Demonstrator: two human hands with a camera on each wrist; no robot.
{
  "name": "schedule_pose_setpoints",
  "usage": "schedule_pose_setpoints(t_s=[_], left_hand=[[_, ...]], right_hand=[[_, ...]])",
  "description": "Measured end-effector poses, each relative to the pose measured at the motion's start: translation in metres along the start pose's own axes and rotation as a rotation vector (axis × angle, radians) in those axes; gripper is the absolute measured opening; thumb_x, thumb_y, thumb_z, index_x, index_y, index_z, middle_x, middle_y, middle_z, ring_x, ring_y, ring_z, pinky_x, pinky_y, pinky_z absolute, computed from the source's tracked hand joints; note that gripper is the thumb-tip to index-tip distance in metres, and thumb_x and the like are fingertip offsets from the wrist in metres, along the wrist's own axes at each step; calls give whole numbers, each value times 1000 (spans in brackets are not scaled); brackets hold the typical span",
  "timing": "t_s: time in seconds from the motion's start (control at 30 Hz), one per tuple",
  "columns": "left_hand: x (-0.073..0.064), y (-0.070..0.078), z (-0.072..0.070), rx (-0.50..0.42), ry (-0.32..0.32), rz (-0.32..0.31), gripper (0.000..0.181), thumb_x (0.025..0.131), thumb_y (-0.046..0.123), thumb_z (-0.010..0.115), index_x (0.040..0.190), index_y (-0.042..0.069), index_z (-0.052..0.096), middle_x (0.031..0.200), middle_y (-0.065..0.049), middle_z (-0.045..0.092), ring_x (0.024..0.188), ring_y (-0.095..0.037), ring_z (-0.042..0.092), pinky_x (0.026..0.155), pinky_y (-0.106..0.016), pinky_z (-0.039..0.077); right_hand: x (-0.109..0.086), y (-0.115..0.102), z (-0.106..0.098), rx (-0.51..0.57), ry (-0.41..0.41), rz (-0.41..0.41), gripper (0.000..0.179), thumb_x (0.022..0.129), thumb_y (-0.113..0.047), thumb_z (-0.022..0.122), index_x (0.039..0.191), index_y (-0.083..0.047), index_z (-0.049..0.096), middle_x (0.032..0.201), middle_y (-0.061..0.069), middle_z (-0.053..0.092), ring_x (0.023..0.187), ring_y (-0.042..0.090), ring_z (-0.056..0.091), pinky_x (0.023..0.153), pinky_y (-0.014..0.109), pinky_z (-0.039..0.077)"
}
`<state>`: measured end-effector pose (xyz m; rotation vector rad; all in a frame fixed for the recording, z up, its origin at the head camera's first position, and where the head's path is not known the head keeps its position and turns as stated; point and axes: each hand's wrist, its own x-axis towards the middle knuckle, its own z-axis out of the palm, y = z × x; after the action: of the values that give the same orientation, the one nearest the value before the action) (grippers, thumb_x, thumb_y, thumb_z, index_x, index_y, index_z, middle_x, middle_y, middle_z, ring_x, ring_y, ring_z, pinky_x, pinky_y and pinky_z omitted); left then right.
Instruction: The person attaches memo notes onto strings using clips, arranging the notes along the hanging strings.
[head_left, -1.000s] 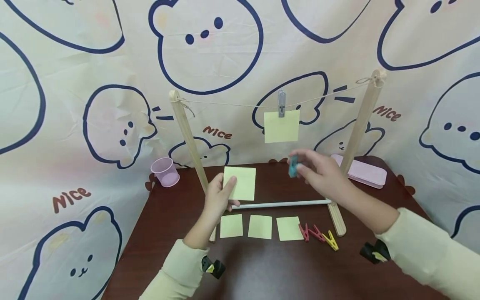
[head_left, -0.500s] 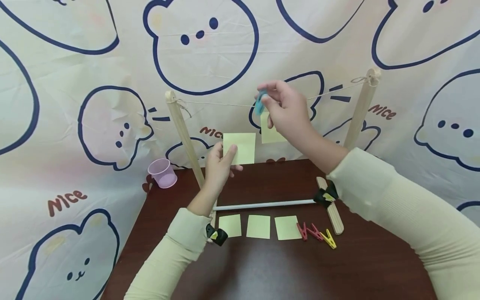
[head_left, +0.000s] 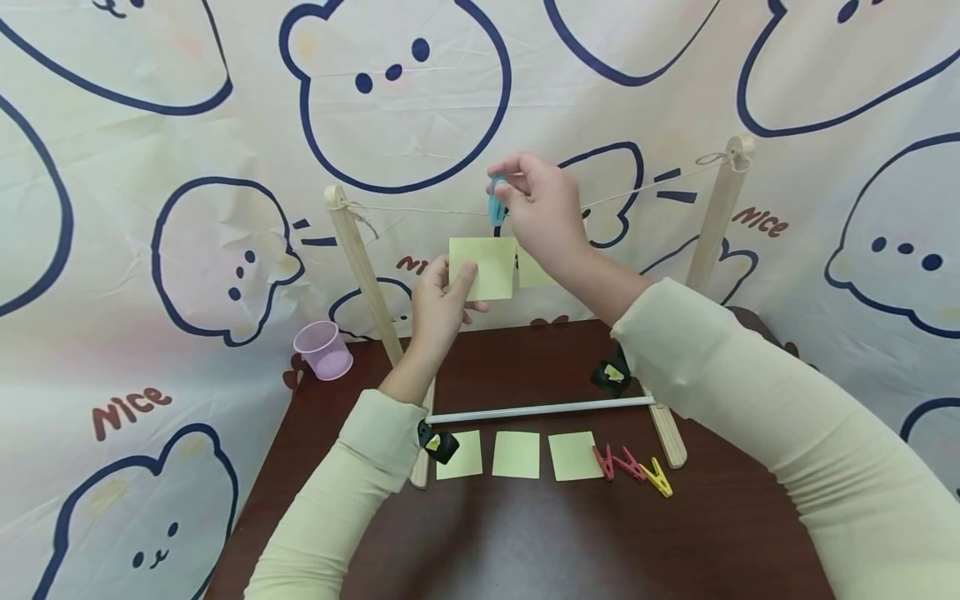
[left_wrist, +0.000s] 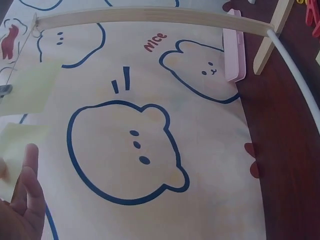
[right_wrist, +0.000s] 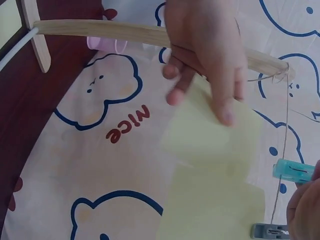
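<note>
My left hand [head_left: 441, 304] pinches a pale yellow sticky note [head_left: 491, 271] by its left side, just below the string [head_left: 420, 209]. My right hand [head_left: 547, 212] pinches a light blue clothespin [head_left: 497, 204] at the string, above that note. In the right wrist view the tip of the clothespin [right_wrist: 295, 171] overlaps the string; whether it bites on it I cannot tell. Another sticky note [head_left: 534, 271] hangs behind my right hand, mostly covered in the head view. Its grey clothespin [right_wrist: 270, 231] shows in the right wrist view. The held note and the clothespin look apart.
Two wooden posts [head_left: 363, 271] carry the string; a white rod [head_left: 540, 410] joins their feet. Three sticky notes [head_left: 516, 454] lie in a row on the dark table [head_left: 540, 533], beside two red clothespins [head_left: 604, 462] and a yellow clothespin [head_left: 657, 477]. A pink cup [head_left: 324, 350] stands back left.
Both hands have risen from over the table to the string. The left brought the sticky note up; the right carried the blue clothespin up and leftward, past the hanging note.
</note>
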<state>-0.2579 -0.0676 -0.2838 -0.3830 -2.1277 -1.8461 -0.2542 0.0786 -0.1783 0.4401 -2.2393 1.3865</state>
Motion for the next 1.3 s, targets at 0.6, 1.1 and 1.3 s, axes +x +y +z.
schedule_pose_setpoints(t_s=[0.6,1.1,1.3], left_hand=[[8,4,7,-29,3,87,37,93,34,55,112,2,56,90,-14,66,53,-12,63,40,-22,45],[5,-2,4,-52,-11,72,38,93,33,55,118,5,52,101,-13,62,57,-16,64,41,-24,46],[-4,-8,-4,-30,-2,36,44,98,39,42,131,9,41,118,-12,54,63,-25,65,42,-27,47]], right_hand=[[-5,6,6,-17,-87,60,25,94,-12,54,117,-10,62,108,5,66,100,11,61,51,17,40],[-9,3,-7,-15,-251,119,49,97,-25,49,143,-20,35,131,4,52,51,34,52,41,22,38],[-17,4,-21,45,-137,-14,47,97,-25,48,142,-21,37,131,-2,53,58,29,59,39,21,33]])
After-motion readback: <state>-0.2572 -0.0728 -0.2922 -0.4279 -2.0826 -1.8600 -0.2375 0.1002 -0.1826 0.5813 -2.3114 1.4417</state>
